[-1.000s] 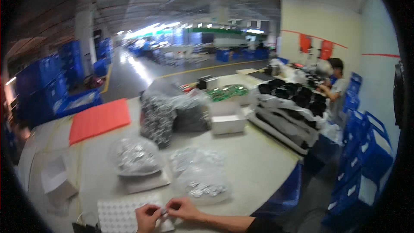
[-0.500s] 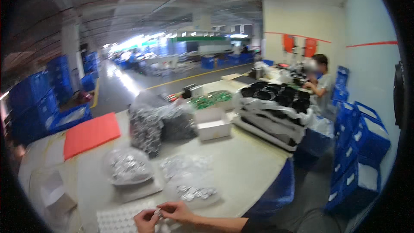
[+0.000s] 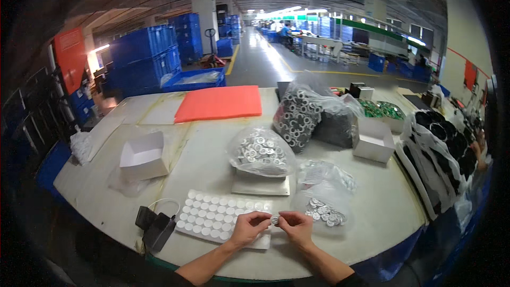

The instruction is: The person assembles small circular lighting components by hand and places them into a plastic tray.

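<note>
A small round silver metal piece (image 3: 274, 220) is pinched between my two hands near the front of the table. My left hand (image 3: 249, 228) grips it from the left with closed fingertips. From the other side, the thumb and fingertips of my right hand (image 3: 297, 228) close on it too. Under and beside the left hand lies a tray of white round pieces (image 3: 212, 213) in rows. Just right of my right hand sits an open clear bag of silver round metal parts (image 3: 325, 213). A fuller bag of such parts (image 3: 261, 151) rests on a flat pale-topped block (image 3: 260, 185) beyond my hands.
Farther back are a large bag of metal rings (image 3: 297, 119), a red foam sheet (image 3: 220, 103) and a white open box (image 3: 373, 141). Another white box (image 3: 143, 155) and a black power adapter (image 3: 158, 231) lie left. Black round parts (image 3: 441, 133) fill a stack at right.
The view has swung to the right-hand side's opposite, leftward, so the table now appears more square-on. Both hands stay together at the small metal piece.
</note>
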The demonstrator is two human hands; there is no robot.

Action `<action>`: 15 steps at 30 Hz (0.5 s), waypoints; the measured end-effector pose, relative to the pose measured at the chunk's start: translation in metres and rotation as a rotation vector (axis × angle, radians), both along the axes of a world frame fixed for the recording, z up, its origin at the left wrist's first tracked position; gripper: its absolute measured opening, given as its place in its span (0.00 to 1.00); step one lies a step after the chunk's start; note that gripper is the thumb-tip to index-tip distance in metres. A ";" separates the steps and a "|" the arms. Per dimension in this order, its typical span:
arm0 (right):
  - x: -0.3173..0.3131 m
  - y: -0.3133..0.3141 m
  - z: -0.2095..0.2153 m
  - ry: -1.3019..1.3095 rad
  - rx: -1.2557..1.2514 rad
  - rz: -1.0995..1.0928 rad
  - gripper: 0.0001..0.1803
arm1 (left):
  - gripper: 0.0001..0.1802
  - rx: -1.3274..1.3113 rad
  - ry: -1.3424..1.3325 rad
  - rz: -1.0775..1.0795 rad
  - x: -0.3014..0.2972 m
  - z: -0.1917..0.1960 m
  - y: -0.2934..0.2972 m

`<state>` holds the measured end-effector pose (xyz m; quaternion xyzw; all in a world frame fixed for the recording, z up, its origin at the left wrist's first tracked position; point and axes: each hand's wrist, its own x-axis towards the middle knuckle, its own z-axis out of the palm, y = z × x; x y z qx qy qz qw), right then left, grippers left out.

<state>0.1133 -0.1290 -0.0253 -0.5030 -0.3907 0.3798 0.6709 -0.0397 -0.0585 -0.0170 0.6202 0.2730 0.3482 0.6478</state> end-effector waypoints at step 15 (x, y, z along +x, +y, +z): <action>0.013 -0.003 -0.006 -0.188 0.032 0.113 0.08 | 0.08 0.315 -0.017 -0.032 0.000 0.005 -0.006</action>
